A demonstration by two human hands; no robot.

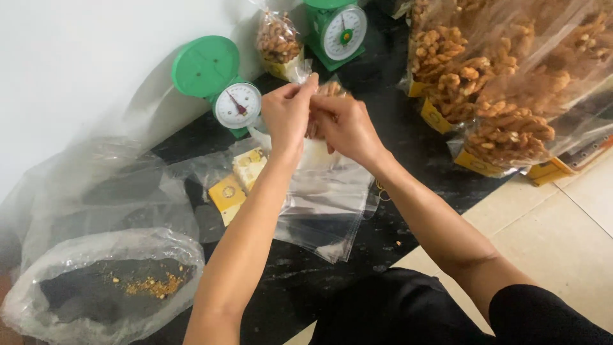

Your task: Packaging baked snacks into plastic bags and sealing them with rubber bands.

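Fingers [305, 86] of the left hand [287, 115] pinch the top of a small clear bag [322, 102], thumb and forefinger pressed together on the plastic, while the right hand [348, 124] closes on the same bag from the other side, its fingers curled tight around the neck. That bag is held up in the air between both hands, above the black surface [383, 128] and just in front of the near green scale [220, 86]. Through the plastic show golden-brown twisted fried snacks – only a small part is visible past the knuckles.

Both forearms rise from the bottom of the view and meet at the bag, wrists bent inward, the left arm steeper than the right.

Under the hands lies a loose stack of empty clear bags [325, 204] with yellow labels [228, 195] beside it. A large crumpled plastic sack [96, 287] with brown crumbs sits at the lower left. A second green scale [338, 29] stands further back, with a filled snack bag [278, 41] next to it. At the right, filled bags of snacks [504, 89] are piled close together – they crowd that side. The black surface ends in a slanting edge against the pale tiled floor [562, 230], where room is open. A white wall [70, 70] closes off the left
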